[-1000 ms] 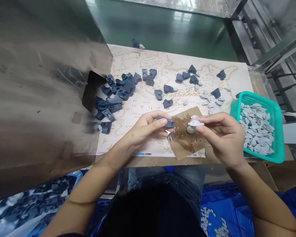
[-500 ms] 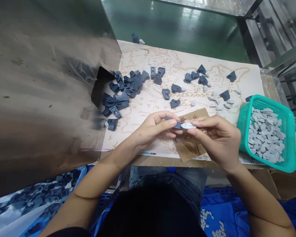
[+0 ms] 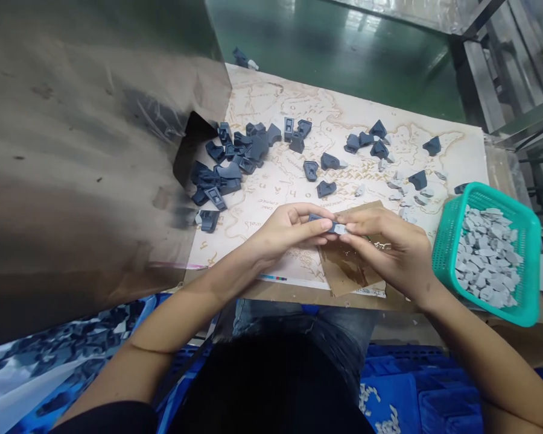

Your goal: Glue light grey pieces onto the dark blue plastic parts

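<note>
The fingers (image 3: 308, 212) of my left hand (image 3: 285, 232) are clamped on a dark grey plastic piece (image 3: 321, 221), and my right hand (image 3: 387, 250) pinches a pale grey plastic piece (image 3: 340, 229) against its end, both above a cardboard scrap (image 3: 348, 271). Further out, dark pieces (image 3: 221, 175) heap at a steel chute (image 3: 95, 150) on my left, on a map-printed sheet (image 3: 276, 102); at far right, a teal basket (image 3: 443, 253) holds pale pieces (image 3: 486, 256).
</note>
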`<move>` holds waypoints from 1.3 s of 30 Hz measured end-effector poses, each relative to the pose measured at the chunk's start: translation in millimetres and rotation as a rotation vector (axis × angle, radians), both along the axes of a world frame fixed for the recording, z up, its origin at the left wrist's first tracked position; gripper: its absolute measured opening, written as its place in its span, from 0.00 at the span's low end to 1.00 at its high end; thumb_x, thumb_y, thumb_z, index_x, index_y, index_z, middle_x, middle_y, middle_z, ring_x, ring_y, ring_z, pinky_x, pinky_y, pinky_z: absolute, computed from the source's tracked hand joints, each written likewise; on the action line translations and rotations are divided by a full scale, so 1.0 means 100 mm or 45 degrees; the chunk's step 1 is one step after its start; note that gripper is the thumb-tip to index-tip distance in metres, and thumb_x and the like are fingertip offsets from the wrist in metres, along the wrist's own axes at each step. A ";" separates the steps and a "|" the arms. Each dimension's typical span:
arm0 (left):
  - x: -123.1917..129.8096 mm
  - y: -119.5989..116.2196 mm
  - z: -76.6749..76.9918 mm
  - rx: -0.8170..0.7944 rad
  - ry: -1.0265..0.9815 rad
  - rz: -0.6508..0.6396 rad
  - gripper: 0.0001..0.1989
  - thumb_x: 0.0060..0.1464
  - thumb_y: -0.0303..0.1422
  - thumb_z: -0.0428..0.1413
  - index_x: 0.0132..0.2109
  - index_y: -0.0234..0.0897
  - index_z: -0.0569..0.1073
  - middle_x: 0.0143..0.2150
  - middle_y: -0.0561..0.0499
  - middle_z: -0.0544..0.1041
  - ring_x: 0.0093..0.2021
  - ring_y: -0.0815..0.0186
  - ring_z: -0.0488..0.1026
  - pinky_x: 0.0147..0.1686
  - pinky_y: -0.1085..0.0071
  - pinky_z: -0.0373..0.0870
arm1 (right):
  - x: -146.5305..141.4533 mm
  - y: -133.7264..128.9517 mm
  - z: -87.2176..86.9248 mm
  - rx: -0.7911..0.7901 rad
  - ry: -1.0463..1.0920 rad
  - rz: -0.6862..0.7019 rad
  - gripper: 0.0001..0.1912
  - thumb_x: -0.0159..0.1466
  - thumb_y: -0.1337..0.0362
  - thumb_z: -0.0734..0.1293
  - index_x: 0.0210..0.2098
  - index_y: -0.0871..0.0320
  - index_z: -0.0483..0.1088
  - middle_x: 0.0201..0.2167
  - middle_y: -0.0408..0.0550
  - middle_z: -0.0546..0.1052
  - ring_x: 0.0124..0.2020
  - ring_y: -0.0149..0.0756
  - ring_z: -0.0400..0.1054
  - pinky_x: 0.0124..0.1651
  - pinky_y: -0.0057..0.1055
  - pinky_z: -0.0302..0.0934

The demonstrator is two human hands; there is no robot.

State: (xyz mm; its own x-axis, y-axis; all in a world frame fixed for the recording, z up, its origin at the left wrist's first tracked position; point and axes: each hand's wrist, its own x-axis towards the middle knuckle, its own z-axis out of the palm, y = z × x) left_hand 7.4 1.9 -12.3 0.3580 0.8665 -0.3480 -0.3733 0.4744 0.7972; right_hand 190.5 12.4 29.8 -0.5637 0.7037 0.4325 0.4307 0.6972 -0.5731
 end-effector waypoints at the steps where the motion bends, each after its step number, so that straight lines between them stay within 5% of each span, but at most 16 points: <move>1: 0.01 0.00 -0.01 0.017 0.009 0.019 0.21 0.38 0.39 0.68 0.38 0.32 0.74 0.29 0.52 0.78 0.33 0.68 0.79 0.34 0.77 0.75 | 0.00 0.01 0.02 0.025 -0.027 -0.005 0.03 0.61 0.68 0.68 0.30 0.56 0.70 0.38 0.49 0.79 0.40 0.37 0.74 0.42 0.35 0.69; 5: -0.01 0.04 -0.03 0.165 0.108 0.099 0.26 0.43 0.44 0.64 0.46 0.33 0.72 0.35 0.48 0.79 0.36 0.65 0.79 0.35 0.74 0.75 | -0.01 0.16 0.18 0.003 -0.129 0.019 0.05 0.61 0.65 0.68 0.29 0.56 0.70 0.31 0.47 0.78 0.34 0.36 0.72 0.37 0.33 0.68; 8: -0.10 0.10 -0.02 0.379 0.391 0.269 0.27 0.52 0.46 0.57 0.55 0.35 0.67 0.41 0.44 0.79 0.40 0.64 0.78 0.37 0.72 0.75 | -0.02 0.60 0.26 -0.163 -0.087 -0.092 0.05 0.59 0.62 0.69 0.28 0.55 0.71 0.28 0.44 0.76 0.30 0.34 0.71 0.34 0.32 0.67; 12: -0.23 0.18 -0.01 0.798 1.205 0.613 0.19 0.57 0.39 0.52 0.53 0.36 0.68 0.50 0.42 0.75 0.54 0.58 0.71 0.52 0.61 0.70 | -0.02 1.76 0.09 -0.325 0.108 -0.539 0.06 0.55 0.65 0.71 0.27 0.58 0.70 0.26 0.45 0.74 0.29 0.35 0.69 0.36 0.35 0.66; 15: -0.27 0.23 -0.07 1.000 1.734 0.627 0.18 0.57 0.36 0.51 0.53 0.36 0.69 0.55 0.41 0.72 0.63 0.52 0.60 0.61 0.53 0.61 | 0.05 2.59 -0.11 -0.426 0.045 -0.990 0.03 0.55 0.70 0.68 0.26 0.60 0.69 0.24 0.46 0.73 0.30 0.36 0.69 0.38 0.35 0.66; 19: -0.24 0.28 -0.23 0.944 2.096 0.520 0.23 0.56 0.37 0.52 0.58 0.35 0.66 0.63 0.36 0.63 0.67 0.44 0.52 0.61 0.43 0.55 | 0.21 2.99 -0.25 -0.420 -0.161 -1.285 0.02 0.53 0.73 0.66 0.27 0.62 0.70 0.32 0.55 0.75 0.40 0.42 0.70 0.49 0.37 0.63; 22: -0.22 0.28 -0.31 0.886 2.172 0.409 0.21 0.57 0.37 0.52 0.56 0.36 0.68 0.67 0.35 0.57 0.66 0.41 0.53 0.60 0.39 0.54 | 0.34 2.84 -0.13 -0.337 -0.227 -1.324 0.09 0.54 0.73 0.66 0.35 0.65 0.73 0.43 0.61 0.75 0.48 0.45 0.68 0.54 0.37 0.59; 26: -0.21 0.24 -0.29 0.919 2.122 0.263 0.17 0.59 0.34 0.49 0.53 0.36 0.70 0.66 0.36 0.59 0.63 0.45 0.59 0.56 0.45 0.63 | 0.51 2.38 0.34 -0.188 -0.659 -1.191 0.16 0.61 0.67 0.63 0.47 0.65 0.72 0.48 0.61 0.74 0.50 0.45 0.67 0.48 0.36 0.58; 31: -0.24 0.23 -0.27 0.953 1.978 0.230 0.19 0.58 0.25 0.45 0.55 0.33 0.69 0.62 0.37 0.65 0.61 0.52 0.64 0.55 0.55 0.67 | 0.93 1.59 0.85 -0.242 -1.280 -1.114 0.08 0.59 0.60 0.68 0.33 0.58 0.76 0.37 0.54 0.78 0.39 0.42 0.70 0.36 0.36 0.55; 35: -0.30 0.23 -0.24 0.913 1.915 0.317 0.21 0.56 0.24 0.45 0.54 0.36 0.71 0.58 0.43 0.71 0.55 0.56 0.70 0.53 0.60 0.69 | 1.49 0.96 0.66 -0.730 -1.370 -0.936 0.08 0.47 0.65 0.76 0.19 0.53 0.72 0.23 0.49 0.76 0.25 0.41 0.68 0.31 0.36 0.58; 39: -0.36 0.21 -0.23 0.842 1.980 0.358 0.21 0.54 0.30 0.50 0.55 0.36 0.70 0.60 0.43 0.69 0.56 0.52 0.70 0.53 0.57 0.69 | 1.96 0.49 0.19 -0.566 -0.934 -0.720 0.10 0.42 0.62 0.75 0.25 0.50 0.73 0.28 0.52 0.76 0.28 0.48 0.71 0.28 0.39 0.62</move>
